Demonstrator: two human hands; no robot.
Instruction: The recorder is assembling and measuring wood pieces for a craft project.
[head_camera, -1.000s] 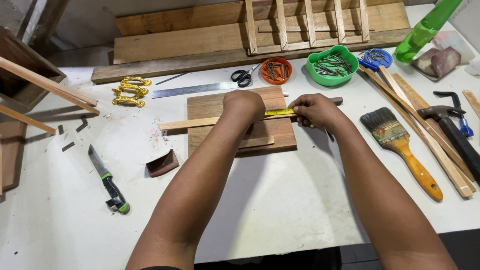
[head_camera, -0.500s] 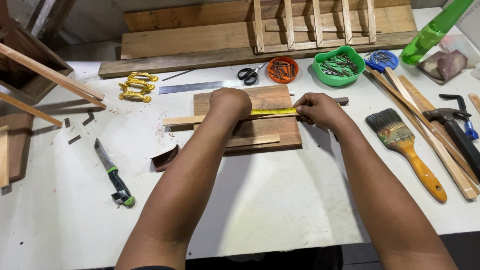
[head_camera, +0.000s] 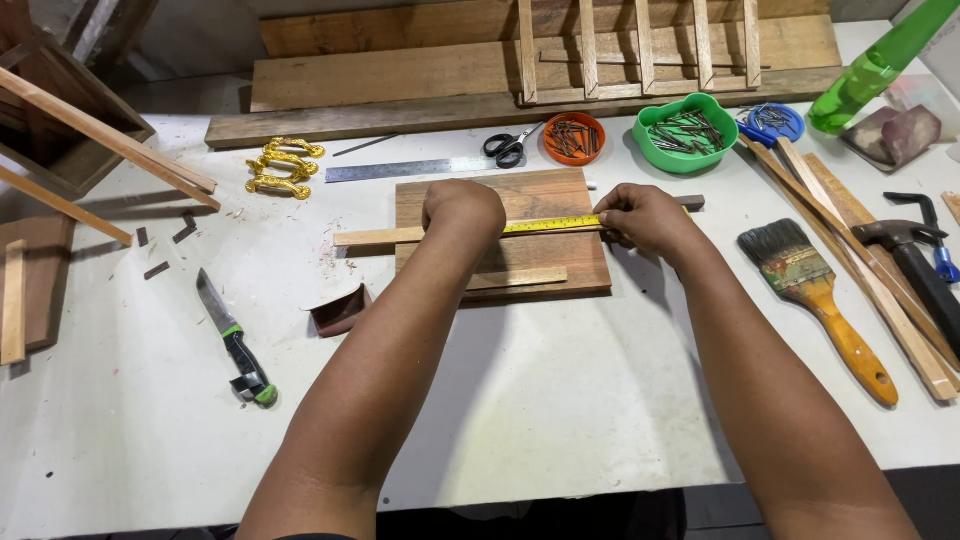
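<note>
The person's left hand (head_camera: 462, 208) is closed down on the near end of a yellow tape measure (head_camera: 552, 224), fingers curled over it and pressing it against a thin wooden strip (head_camera: 378, 237); the right hand (head_camera: 640, 214) pinches the far end of the tape between thumb and fingertips, fingers closed on it. The tape runs flat from 9 o'clock to 3 o'clock between the two hands, lying along the strip; the strip rests across a dark wooden board (head_camera: 530, 195) at the centre of the white table (head_camera: 560, 400); a second short strip (head_camera: 518, 277) lies on the board at its 6 o'clock edge.

At 12 o'clock from the board lie a steel ruler (head_camera: 400, 170) and scissors (head_camera: 508, 148); an orange bowl (head_camera: 574, 138) and a green bowl (head_camera: 684, 130), both holding nails, stand just beyond. Gold-coloured handles (head_camera: 282, 166) lie at 10 o'clock. A knife with a green and black handle (head_camera: 236, 338) lies at 8 o'clock, well apart from the hands. A paintbrush with an orange handle (head_camera: 820, 300) lies at 3 o'clock, near the right forearm; a hammer (head_camera: 915, 270) lies beyond it.
</note>
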